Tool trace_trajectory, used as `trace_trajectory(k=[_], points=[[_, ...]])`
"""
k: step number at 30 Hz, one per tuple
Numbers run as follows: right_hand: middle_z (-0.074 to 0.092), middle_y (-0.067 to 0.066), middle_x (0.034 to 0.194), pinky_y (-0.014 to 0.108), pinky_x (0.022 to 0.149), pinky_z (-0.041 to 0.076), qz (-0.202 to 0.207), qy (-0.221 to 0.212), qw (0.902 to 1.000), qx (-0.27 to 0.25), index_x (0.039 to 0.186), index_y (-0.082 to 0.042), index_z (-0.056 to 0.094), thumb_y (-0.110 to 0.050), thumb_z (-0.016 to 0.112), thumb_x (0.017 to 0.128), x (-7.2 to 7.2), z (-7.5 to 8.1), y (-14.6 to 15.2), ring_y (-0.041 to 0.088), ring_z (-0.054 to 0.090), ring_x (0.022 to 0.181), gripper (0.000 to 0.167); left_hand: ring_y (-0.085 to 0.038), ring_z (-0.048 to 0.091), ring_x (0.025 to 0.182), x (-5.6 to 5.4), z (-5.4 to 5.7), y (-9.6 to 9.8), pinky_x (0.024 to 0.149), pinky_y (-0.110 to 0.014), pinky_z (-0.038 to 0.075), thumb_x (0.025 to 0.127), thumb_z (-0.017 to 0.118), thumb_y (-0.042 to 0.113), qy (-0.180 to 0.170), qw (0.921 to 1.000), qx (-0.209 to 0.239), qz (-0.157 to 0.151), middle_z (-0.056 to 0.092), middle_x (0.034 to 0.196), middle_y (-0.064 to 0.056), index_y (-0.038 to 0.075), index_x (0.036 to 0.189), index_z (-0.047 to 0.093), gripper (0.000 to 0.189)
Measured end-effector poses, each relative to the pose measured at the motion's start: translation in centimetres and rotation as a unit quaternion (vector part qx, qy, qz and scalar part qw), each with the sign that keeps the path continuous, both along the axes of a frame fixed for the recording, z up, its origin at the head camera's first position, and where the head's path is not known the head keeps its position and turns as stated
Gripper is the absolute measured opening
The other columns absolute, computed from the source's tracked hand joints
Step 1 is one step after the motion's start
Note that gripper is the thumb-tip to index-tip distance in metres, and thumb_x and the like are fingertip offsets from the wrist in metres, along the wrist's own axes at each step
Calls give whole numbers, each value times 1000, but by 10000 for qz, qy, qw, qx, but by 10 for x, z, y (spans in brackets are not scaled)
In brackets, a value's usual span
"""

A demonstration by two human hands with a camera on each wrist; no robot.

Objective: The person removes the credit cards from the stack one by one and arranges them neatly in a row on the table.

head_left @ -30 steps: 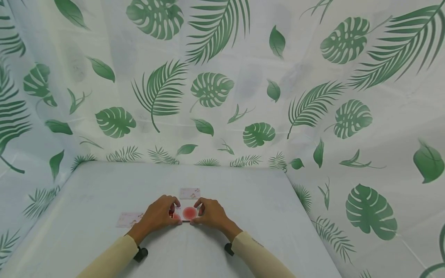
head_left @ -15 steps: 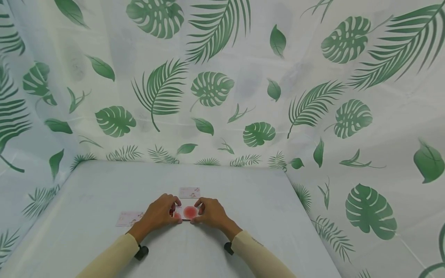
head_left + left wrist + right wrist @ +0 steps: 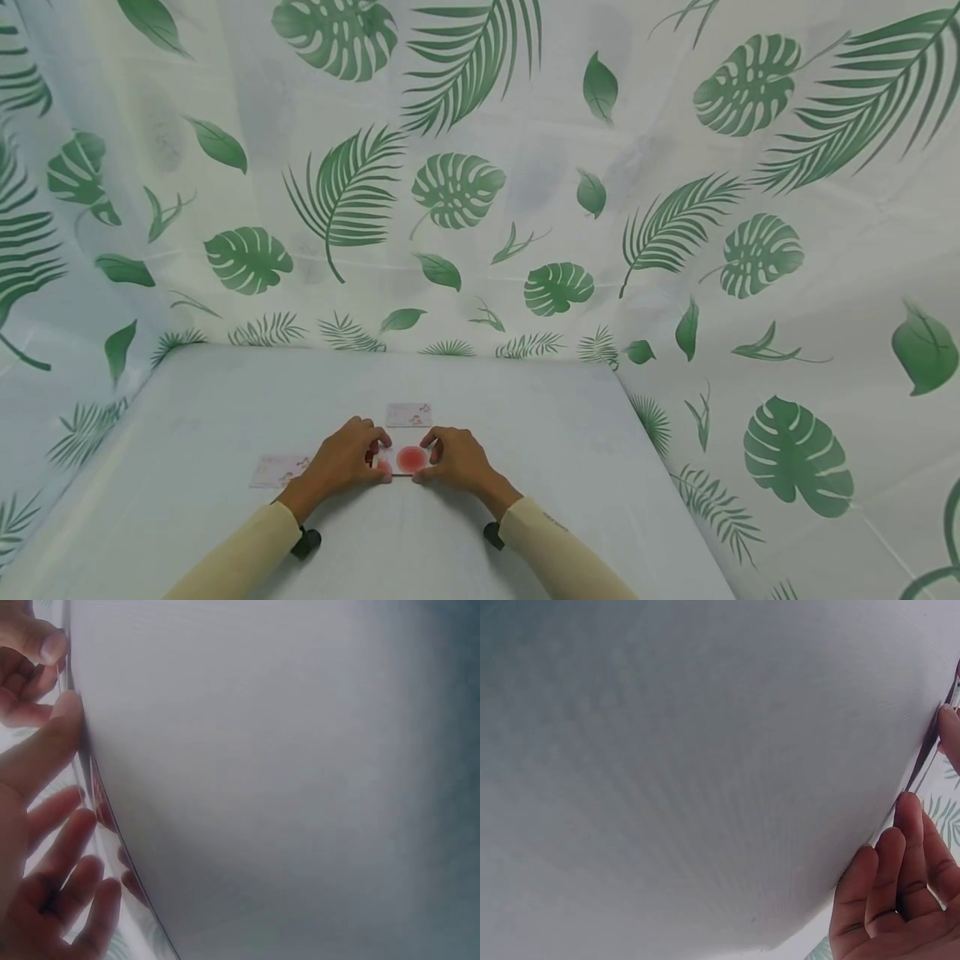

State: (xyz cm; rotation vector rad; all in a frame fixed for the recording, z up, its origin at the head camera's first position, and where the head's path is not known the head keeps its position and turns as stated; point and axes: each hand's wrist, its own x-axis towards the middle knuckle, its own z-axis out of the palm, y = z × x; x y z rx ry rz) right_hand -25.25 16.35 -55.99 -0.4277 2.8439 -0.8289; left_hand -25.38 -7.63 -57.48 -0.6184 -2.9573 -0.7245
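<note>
A white card with a red circle (image 3: pixel 412 458) lies low over the table between both hands in the head view. The left hand (image 3: pixel 348 454) holds its left end, thumb at the near edge and forefinger at the far edge. At the other end the right hand (image 3: pixel 459 461) grips it the same way. Beside the left fingers a small dark red patch shows, mostly covered. The left wrist view has the left hand (image 3: pixel 37 761) at its left side, and the right wrist view the right hand (image 3: pixel 904 900) at lower right; the card is seen only edge-on there.
A pale pink printed card (image 3: pixel 408 415) lies just beyond the hands. Another similar card (image 3: pixel 273 472) sits left, partly behind the left wrist. All rest on a white-covered table (image 3: pixel 525 417), enclosed by a leaf-patterned curtain (image 3: pixel 480 250) at the back and sides.
</note>
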Motion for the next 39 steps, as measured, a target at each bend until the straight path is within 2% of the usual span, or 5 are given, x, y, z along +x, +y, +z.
trace_trajectory(k=[17, 22, 29, 39], points=[[62, -7, 80, 26, 70, 48, -191, -68, 9997, -131, 116, -21, 75, -35, 96, 78, 0, -2, 3, 11, 56, 78, 45, -9, 46, 83, -3, -4, -1, 69, -27, 45, 72, 98, 44, 123, 9998, -149, -8, 55, 82, 9, 22, 107, 78, 45], [63, -7, 79, 25, 69, 48, -194, 12, 9996, -214, 117, -19, 76, -36, 92, 83, -1, -3, 5, 10, 55, 76, 41, -9, 46, 83, -2, -4, -1, 70, -27, 45, 73, 97, 47, 140, 9997, -183, 4, 55, 82, 9, 22, 109, 78, 47], [63, -8, 78, 24, 68, 46, -324, 52, 9989, -347, 116, -18, 76, -36, 87, 89, -5, -5, 7, 9, 55, 73, 34, -10, 46, 83, -3, -2, -1, 70, -27, 45, 75, 96, 48, 165, 9998, -115, -19, 55, 81, 9, 22, 108, 78, 46], [64, -6, 78, 26, 69, 46, -408, 150, 9979, -479, 115, -16, 76, -34, 86, 89, -8, -3, 5, 11, 55, 74, 33, -11, 48, 84, -2, 6, -1, 69, -27, 45, 80, 92, 49, 95, 9999, 52, 0, 58, 83, 7, 21, 110, 77, 43]])
